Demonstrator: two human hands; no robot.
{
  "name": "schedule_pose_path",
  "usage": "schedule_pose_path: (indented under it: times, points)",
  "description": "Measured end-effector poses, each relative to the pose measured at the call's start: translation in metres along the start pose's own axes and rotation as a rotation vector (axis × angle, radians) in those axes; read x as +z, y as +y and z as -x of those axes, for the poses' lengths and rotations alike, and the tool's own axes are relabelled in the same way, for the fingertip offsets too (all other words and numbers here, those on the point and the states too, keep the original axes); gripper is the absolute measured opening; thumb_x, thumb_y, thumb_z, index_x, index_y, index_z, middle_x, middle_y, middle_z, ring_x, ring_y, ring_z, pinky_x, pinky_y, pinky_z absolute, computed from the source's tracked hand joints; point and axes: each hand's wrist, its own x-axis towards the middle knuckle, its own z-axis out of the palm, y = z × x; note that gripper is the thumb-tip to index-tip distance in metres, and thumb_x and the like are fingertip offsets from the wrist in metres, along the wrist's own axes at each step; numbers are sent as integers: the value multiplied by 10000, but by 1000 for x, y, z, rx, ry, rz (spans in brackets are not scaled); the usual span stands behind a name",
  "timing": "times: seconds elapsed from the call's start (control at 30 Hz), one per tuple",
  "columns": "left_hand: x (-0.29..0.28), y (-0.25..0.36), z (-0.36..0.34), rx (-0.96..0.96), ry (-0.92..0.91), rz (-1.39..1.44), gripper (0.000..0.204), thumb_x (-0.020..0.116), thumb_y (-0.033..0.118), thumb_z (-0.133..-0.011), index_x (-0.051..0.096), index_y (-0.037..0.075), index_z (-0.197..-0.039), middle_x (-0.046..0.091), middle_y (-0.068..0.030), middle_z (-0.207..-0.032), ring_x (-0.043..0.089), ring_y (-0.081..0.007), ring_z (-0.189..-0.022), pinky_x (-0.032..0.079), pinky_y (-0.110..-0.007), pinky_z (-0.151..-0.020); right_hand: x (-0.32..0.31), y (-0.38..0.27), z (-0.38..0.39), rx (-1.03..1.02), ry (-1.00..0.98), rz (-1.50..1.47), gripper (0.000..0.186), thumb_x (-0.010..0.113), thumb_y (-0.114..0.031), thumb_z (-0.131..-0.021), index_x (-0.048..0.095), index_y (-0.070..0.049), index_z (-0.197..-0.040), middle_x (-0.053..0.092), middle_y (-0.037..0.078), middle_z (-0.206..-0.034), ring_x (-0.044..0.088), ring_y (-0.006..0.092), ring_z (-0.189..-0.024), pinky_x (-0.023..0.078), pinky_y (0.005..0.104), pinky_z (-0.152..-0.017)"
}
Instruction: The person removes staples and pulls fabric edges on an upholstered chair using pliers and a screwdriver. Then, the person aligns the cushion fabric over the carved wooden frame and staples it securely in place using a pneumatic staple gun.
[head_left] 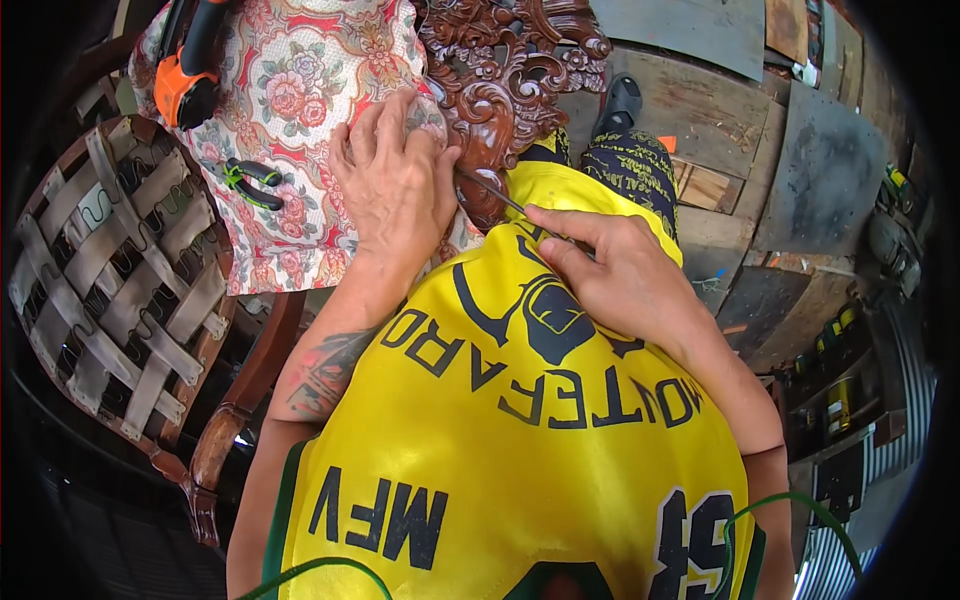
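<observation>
My left hand [395,185] presses down on a red and cream floral fabric [300,40], its fingers bent and slightly apart, the thumb reaching toward the wood. The fabric covers a padded piece and meets a dark, glossy carved wooden frame [490,95]. In my right hand [625,265] is a slim dark metal tool [488,188], gripped between thumb and fingers. Its shaft points left along the frame's lower end, close to my left thumb. The tip's shape and the handle cannot be made out. Green-and-black cutting pliers [255,183] lie on the fabric left of my left hand.
An orange and black tool [187,90] rests on the fabric at the upper left. Further left stands a wooden chair frame [205,470] with woven webbing straps [120,280]. Wooden boards [695,115] and a grey sheet [820,170] cover the floor at right, near a dark shoe [623,98].
</observation>
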Motion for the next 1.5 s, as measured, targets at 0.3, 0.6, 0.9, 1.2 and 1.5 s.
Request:
schedule_pose_path:
  times: [0.3, 0.6, 0.9, 1.2, 1.5]
  points:
    - [4, -16, 12, 30, -62, 119, 179, 748, 178, -872, 668, 37, -948, 506, -144, -1555, 436, -358, -1428, 260, -558, -1202, -7, -1, 0, 42, -20, 3, 389, 617, -217, -980, 712, -56, -1321, 768, 214, -974, 747, 359, -908, 564, 420, -872]
    - [12, -23, 16, 30, -32, 193, 161, 746, 119, -849, 661, 31, -955, 490, -143, -1576, 429, -363, -1438, 230, -588, -1215, -10, -3, -1, 47, -31, 32, 390, 597, -203, -972, 715, -55, -1314, 774, 200, -1016, 742, 368, -954, 561, 433, -914]
    - [15, -22, 17, 41, -9, 185, 173, 741, 109, -851, 661, 20, -977, 504, -132, -1559, 435, -365, -1425, 236, -593, -1204, -13, -12, -8, 50, -44, 57, 382, 592, -202, -963, 727, -23, -1273, 730, 278, -924, 717, 422, -894, 553, 461, -895]
    - [11, -21, 17, 29, -9, 188, 160, 739, 114, -857, 658, 31, -966, 532, -112, -1519, 430, -338, -1434, 217, -590, -1209, -14, -21, -10, 78, -54, 29, 377, 586, -170, -967, 717, -1, -1277, 734, 286, -975, 723, 415, -923, 551, 441, -894]
    - [10, -21, 16, 31, 14, 205, 164, 748, 124, -854, 652, 36, -954, 539, -104, -1507, 428, -324, -1438, 219, -582, -1211, -11, -33, -10, 51, -38, 85, 374, 568, -150, -978, 706, 52, -1261, 734, 304, -999, 741, 390, -934, 559, 436, -892]
